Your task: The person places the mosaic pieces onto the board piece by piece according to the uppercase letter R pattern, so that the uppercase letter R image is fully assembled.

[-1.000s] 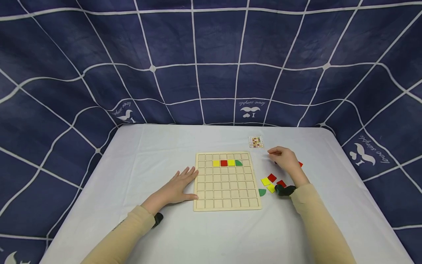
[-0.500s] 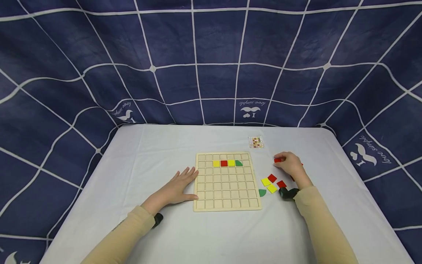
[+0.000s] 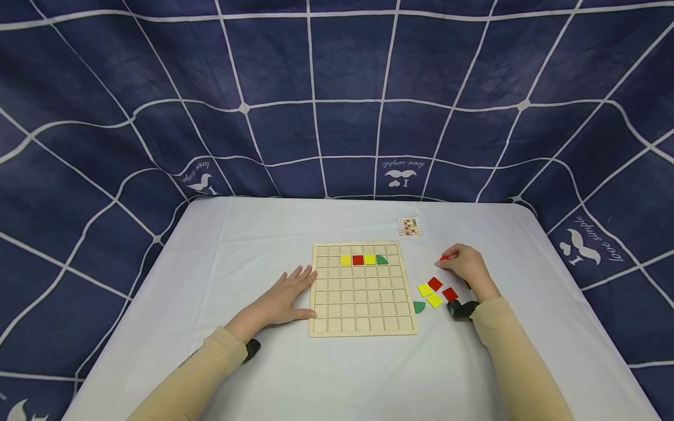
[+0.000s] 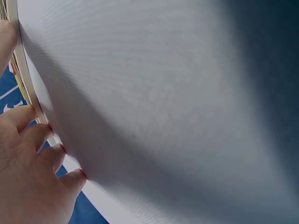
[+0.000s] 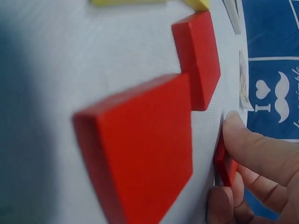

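Blue cloth (image 3: 342,70) is hung behind the white table (image 3: 253,234). Mid-frame, the board's (image 3: 360,296) edge is touched by the left hand (image 3: 282,298), fingers straight; rightward, past a gap, a red tile (image 5: 226,165) is pinched by the right hand (image 3: 466,265).

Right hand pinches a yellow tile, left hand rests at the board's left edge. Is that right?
Wrong color: the right hand pinches a red tile, per the right wrist view, while the left hand rests at the left edge of the board.
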{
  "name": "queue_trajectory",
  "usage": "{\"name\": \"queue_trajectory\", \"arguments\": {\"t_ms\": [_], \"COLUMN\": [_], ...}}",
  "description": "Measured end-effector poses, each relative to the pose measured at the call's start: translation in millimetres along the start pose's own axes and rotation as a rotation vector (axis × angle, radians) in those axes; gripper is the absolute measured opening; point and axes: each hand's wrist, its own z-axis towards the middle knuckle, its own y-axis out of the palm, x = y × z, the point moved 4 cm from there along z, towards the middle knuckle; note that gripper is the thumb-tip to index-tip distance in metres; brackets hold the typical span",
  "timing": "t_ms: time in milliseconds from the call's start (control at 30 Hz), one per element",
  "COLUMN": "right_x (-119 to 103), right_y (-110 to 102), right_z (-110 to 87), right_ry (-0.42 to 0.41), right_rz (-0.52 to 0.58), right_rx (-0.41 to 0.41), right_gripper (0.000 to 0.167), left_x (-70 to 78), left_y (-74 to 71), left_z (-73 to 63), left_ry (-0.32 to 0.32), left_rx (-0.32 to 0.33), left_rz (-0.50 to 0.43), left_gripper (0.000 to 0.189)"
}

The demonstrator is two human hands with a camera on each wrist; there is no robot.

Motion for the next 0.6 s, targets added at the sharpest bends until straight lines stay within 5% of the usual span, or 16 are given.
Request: {"name": "queue_trajectory", "arguments": {"t_ms": [367, 600], "right_x": [-9.3, -36.5], "right_y": [4.4, 27.1], "right_z": [-1.6, -10.7], "right_ry": [-0.081, -0.129], "right_rz": [0.104, 0.254], "right_rx": [0.012, -0.106], "right_gripper": [0.035, 0.031], "left_x": [0.3, -1.0], "left_y": [0.2, 0.3], "left_z": [0.0, -0.6], "left_ry": [0.011, -0.001], "left_rx": [0.003, -0.006], "left_rz": [-0.003, -0.005], "left_gripper": [0.097, 0.097]}}
